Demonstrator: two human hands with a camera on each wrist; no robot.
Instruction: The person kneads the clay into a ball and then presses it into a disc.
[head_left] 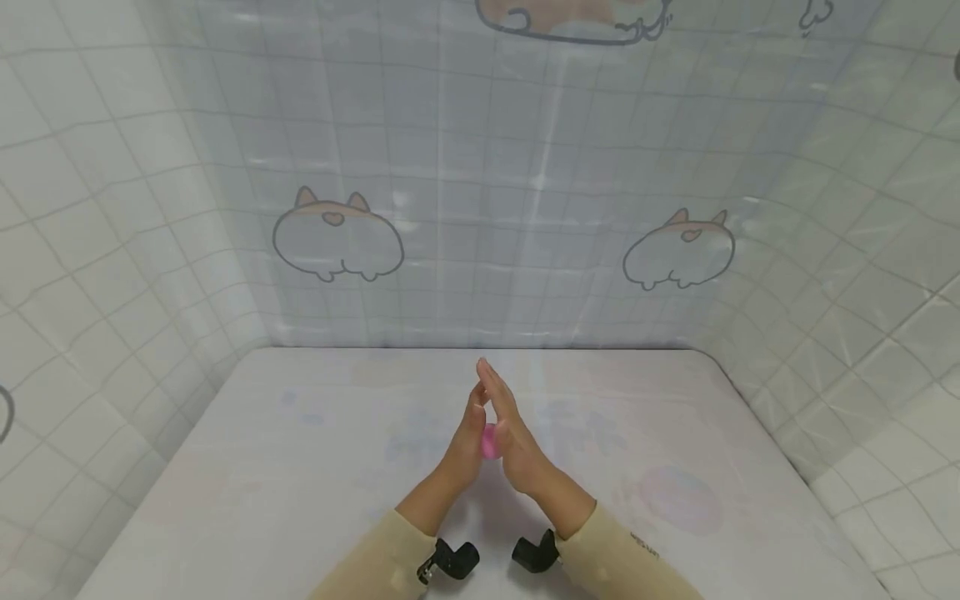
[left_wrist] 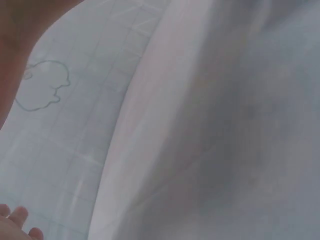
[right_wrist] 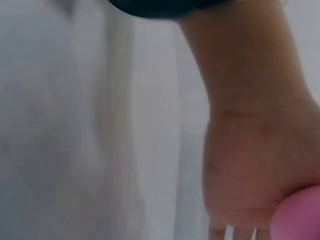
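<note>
A pink rounded thing [head_left: 490, 442], smooth like a ball, sits between the two palms. My left hand [head_left: 467, 442] lies against its left side with fingers extended. From the other side, my right hand [head_left: 519, 446] presses on it, its fingers straight and pointing away from me. The fingertips of both hands lean together at the top, like a tent. In the right wrist view, part of the pink surface [right_wrist: 300, 217] bulges against a palm [right_wrist: 250, 170]; the rest is out of frame. The left wrist view catches only some fingertips [left_wrist: 19, 216] and a forearm.
Beneath the hands lies a pale table [head_left: 300, 467] with faint printed patches. Grid-patterned sheeting [head_left: 495, 250] with cartoon animal drawings rises behind and on both sides. Black wrist cameras [head_left: 457, 560] stick inward from the beige sleeves [head_left: 378, 560].
</note>
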